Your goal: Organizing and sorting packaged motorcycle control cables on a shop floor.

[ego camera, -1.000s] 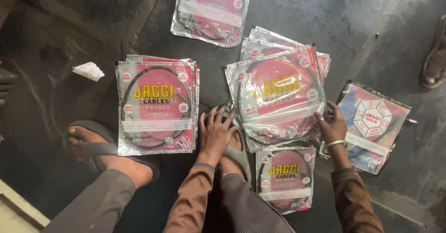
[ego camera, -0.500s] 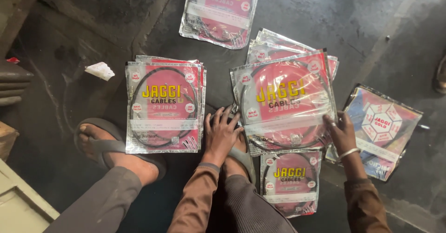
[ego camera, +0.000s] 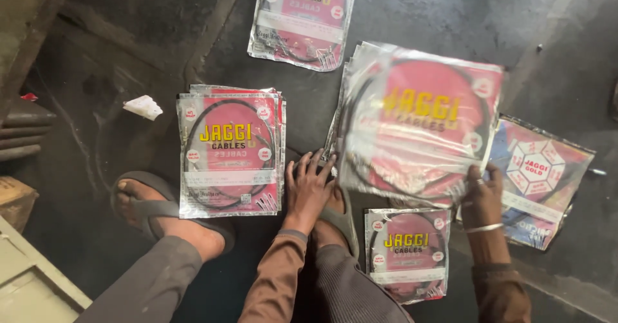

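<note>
Above right hand (ego camera: 481, 197) grip: lifted pink cable packet (ego camera: 418, 126), blurred.

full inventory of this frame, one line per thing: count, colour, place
lifted cable packet: one, pink card in clear plastic, blurred, above the centre-right stack
left stack of packets: one stack, pink, floor left of centre
top packets: count unclear, pink, floor at upper edge
small packets: count unclear, pink, floor at bottom centre
blue packets: count unclear, blue and pink, floor far right
paper scrap: one, white, floor upper left
floor: dark, worn
sandals: two, grey, on the feet
left hand: spread, beside the stack edge
right hand: gripping the lifted packet's lower edge, bangle on wrist
</note>
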